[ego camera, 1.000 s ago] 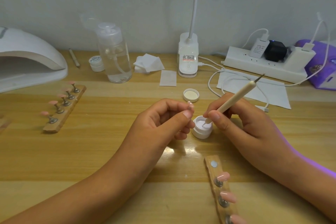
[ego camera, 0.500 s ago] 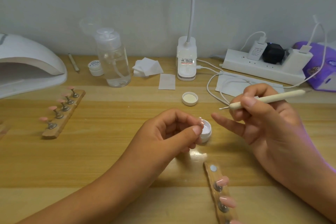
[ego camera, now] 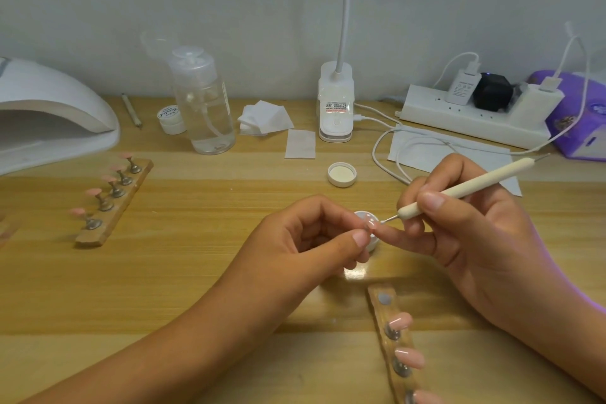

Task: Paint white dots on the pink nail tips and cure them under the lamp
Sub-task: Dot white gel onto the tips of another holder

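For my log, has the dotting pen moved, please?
Yes: the pen left the white jar, tip now at the nail tip the left hand pinches.

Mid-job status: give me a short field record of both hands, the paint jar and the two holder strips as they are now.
left hand: pinches a pink nail tip by the paint jar
right hand: holds dotting tool, point at that tip
paint jar: open, lid lying apart
near strip: three pink tips in view, far slot empty
far strip: five pink tips, beside curing lamp
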`<state>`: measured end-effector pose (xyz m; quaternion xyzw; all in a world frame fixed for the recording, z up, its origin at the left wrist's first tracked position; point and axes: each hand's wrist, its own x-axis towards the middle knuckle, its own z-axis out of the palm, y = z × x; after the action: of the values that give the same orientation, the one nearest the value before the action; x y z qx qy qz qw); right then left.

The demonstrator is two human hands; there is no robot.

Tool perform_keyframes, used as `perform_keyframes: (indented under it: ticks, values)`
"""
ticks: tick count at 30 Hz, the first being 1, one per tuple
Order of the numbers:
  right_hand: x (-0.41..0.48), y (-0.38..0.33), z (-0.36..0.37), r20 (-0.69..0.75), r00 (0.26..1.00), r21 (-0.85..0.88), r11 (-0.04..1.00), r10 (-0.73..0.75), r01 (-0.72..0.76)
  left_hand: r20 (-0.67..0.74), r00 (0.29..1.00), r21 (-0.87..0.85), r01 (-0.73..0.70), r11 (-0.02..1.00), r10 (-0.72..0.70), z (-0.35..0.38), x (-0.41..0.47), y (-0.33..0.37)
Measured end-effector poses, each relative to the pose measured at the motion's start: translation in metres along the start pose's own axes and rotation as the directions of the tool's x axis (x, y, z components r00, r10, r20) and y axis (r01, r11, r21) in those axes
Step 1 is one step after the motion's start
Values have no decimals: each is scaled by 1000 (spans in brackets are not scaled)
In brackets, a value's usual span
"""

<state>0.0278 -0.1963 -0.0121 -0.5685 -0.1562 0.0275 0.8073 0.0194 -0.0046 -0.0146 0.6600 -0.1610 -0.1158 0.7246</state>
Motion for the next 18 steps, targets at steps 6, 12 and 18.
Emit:
perform_keyframes:
  ticks: [6, 12, 18]
  values:
    - [0, 2, -1, 20, 1000, -38, 999, -10, 11, 0, 1000, 5, -2, 1000, 2, 0, 0, 0]
    - [-1, 1, -2, 33, 999, -61, 998, -17, 19, 3, 1000, -3, -5, 1000, 5, 0, 0, 0]
    - [0, 1, -1, 25, 1000, -51, 999, -14, 15, 3, 1000, 3, -3, 1000, 3, 0, 0, 0]
